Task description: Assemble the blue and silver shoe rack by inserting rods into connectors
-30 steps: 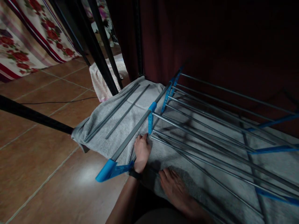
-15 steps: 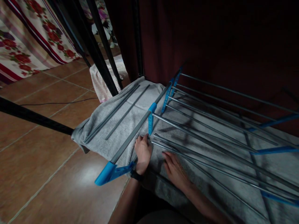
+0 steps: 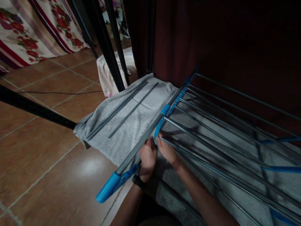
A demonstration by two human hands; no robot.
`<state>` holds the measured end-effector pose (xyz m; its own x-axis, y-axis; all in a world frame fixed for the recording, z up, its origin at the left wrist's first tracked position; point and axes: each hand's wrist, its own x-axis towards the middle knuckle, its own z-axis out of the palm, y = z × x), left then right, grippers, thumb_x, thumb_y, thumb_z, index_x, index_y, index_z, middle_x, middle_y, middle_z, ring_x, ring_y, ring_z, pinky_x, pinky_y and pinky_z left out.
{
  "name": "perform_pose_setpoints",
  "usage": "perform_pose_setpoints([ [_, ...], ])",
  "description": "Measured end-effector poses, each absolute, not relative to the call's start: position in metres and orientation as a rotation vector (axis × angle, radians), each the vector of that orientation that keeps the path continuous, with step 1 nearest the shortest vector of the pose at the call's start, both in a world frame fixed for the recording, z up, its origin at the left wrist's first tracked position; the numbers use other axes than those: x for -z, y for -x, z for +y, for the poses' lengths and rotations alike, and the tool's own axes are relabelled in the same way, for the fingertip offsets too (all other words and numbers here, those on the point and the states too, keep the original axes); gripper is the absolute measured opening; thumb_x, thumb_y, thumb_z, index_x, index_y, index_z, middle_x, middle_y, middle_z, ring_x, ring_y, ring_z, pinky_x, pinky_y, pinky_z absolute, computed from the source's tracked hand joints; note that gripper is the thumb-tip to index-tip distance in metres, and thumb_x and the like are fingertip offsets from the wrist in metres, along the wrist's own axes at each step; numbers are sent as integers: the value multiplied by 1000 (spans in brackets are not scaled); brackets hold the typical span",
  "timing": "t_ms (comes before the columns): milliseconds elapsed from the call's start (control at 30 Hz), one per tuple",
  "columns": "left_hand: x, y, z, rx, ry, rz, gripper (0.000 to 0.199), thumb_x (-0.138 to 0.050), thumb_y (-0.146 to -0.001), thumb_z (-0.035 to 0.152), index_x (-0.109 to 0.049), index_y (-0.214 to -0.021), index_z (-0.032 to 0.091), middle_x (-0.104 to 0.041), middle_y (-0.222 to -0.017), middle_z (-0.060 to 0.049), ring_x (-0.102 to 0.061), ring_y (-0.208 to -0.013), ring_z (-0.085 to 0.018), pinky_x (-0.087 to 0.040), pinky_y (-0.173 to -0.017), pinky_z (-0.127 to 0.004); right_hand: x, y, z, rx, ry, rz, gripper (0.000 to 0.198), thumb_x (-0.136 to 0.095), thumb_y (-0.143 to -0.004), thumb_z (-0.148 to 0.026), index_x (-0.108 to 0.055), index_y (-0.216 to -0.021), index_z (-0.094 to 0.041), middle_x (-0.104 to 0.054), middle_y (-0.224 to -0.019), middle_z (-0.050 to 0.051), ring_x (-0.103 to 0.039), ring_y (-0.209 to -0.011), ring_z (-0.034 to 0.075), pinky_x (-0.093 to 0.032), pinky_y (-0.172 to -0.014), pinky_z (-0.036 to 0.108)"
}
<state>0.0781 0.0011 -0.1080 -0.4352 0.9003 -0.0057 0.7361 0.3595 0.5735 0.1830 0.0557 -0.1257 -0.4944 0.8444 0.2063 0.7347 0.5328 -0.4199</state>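
A folding drying rack (image 3: pixel 138 147) with grey tubes and blue plastic fittings lies across a grey towel. My left hand (image 3: pixel 148 153), a dark band at its wrist, is closed around the rack's lower grey tube, just below a perforated blue bracket (image 3: pixel 159 126). Close beside it on the right, my right hand (image 3: pixel 166 150) has its fingers pinched at the bracket's lower end; what they hold is hidden. The front end of a thin metal rod (image 3: pixel 171 143) lies against the right hand. A blue end cap (image 3: pixel 108 188) sits at the near corner of the frame.
The grey towel (image 3: pixel 124 146) bears several loose grey rods (image 3: pixel 133 110) at left. Black metal posts (image 3: pixel 110 53) stand behind, and a dark bar (image 3: pixel 37 108) crosses from the left. A dark red curtain (image 3: pixel 211 40) hangs at the back. Tiled floor (image 3: pixel 58 175) lies at left.
My right hand has moved up and left from the towel to the bracket, meeting my left hand. The bracket has swung closer in line with the outer tube. The view has shifted slightly.
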Motion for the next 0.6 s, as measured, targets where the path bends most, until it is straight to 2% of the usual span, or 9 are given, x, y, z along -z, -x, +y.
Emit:
perform_pose_setpoints([
  [100,105,-80,1,-721,-1426,2297,39,-46,-94,10,-68,-126,14,-69,-107,-15,-63,-107,-28,-47,-99,-40,127,-187,57,-390,1312,-2420,44,-27,-105,-24,-51,-141,-18,-71,-116,12,-68,-108,22,-53,-96,34],
  [300,108,-82,0,-740,-1458,2293,43,-44,-90,5,-67,-127,13,-69,-108,-15,-63,-107,-27,-48,-98,-39,125,-188,54,-278,1347,-2490,45,-31,-101,-20,-54,-139,-21,-73,-111,12,-69,-100,26,-55,-90,37],
  [600,114,-85,-1,-732,-1501,2312,45,-42,-89,6,-63,-128,14,-65,-106,-14,-59,-113,-29,-47,-98,-40,126,-186,52,-238,1296,-2512,48,-30,-100,-16,-52,-142,-21,-71,-120,12,-67,-106,27,-54,-95,40],
])
